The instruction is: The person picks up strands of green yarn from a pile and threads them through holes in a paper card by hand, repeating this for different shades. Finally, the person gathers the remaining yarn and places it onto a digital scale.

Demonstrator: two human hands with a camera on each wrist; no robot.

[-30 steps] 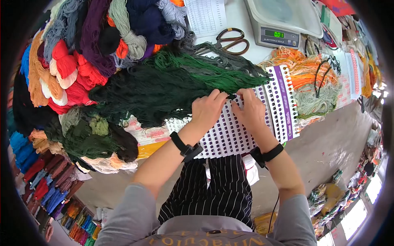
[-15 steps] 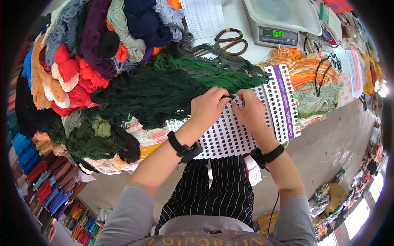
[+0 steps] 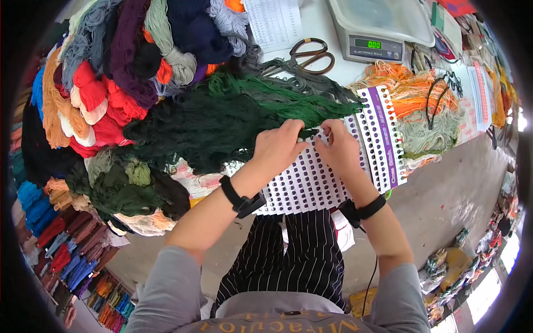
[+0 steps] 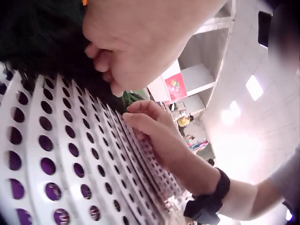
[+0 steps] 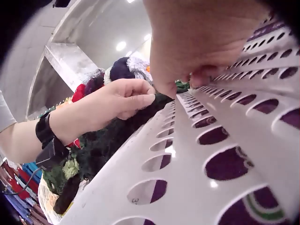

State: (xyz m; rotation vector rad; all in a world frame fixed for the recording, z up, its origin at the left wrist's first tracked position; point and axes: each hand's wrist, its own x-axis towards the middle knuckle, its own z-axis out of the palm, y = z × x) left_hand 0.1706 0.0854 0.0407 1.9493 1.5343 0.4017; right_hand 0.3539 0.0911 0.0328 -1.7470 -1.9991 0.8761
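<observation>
White cards with rows of punched holes (image 3: 300,188) lie overlapped in a fan at the table's front edge. Dark green yarn (image 3: 205,122) spreads to their left, and a small dark tuft reaches their upper edge. My left hand (image 3: 276,149) pinches at this yarn with thumb and forefinger together; the strands between its fingertips are largely hidden. Close by on the right, my right hand (image 3: 340,149) has its fingers curled at the top edge of a card. In the right wrist view the right hand (image 5: 201,42) grips down over the card strip (image 5: 187,122).
Brighter green yarn (image 3: 311,102) lies behind the hands. Scissors (image 3: 313,55) and a digital scale (image 3: 375,47) stand further back. Heaped skeins (image 3: 133,50) fill the left; orange yarn (image 3: 383,75) lies right of the purple-striped card (image 3: 383,133).
My left hand has shifted slightly left and down, its fingertips drawing away from the right hand. The right hand stays at the card edge. The scale reading went from 0.01 to 0.00.
</observation>
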